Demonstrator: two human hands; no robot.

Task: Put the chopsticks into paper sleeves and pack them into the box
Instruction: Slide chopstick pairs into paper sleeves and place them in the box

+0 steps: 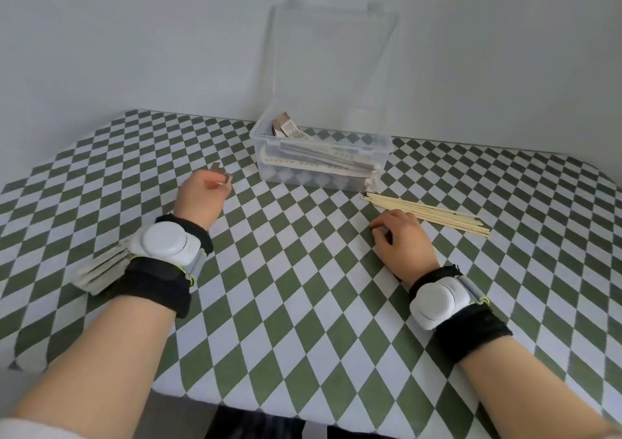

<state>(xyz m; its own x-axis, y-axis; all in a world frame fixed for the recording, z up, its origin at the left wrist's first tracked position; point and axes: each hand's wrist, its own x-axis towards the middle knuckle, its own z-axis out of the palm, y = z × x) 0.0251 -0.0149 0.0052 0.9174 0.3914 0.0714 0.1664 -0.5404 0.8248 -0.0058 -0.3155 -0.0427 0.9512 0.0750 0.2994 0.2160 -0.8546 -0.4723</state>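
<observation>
The left hand [201,197] is out over the left-middle of the table [286,270]. Its fingers are curled in and pinch a paper sleeve [221,173], whose brown patterned end sticks out past the fingertips on the far side. The right hand [404,242] rests low on the cloth to the right, knuckles up, with its fingers bent down to the surface. From here I cannot tell whether they hold anything. Both wrists carry a black band with a white rounded device, the left wristband [165,240] and the right wristband [433,304].

Just beyond the right hand, touching or nearly touching its knuckles, lies a loose bundle of bare chopsticks [434,216]. They lie flat and slant from near the box out toward the right. Under the left wrist, partly hidden by it, is a fanned stack of sleeves [101,268] near the left edge.

At the far middle of the table stands the clear plastic box [336,145]. Its lid [333,62] is up and leans back at the pale wall [134,35]. Inside lie several sleeved chopsticks [319,162], lengthwise, and 1 or 2 stand tilted in the far left corner. The cloth is a green and white diamond check.
</observation>
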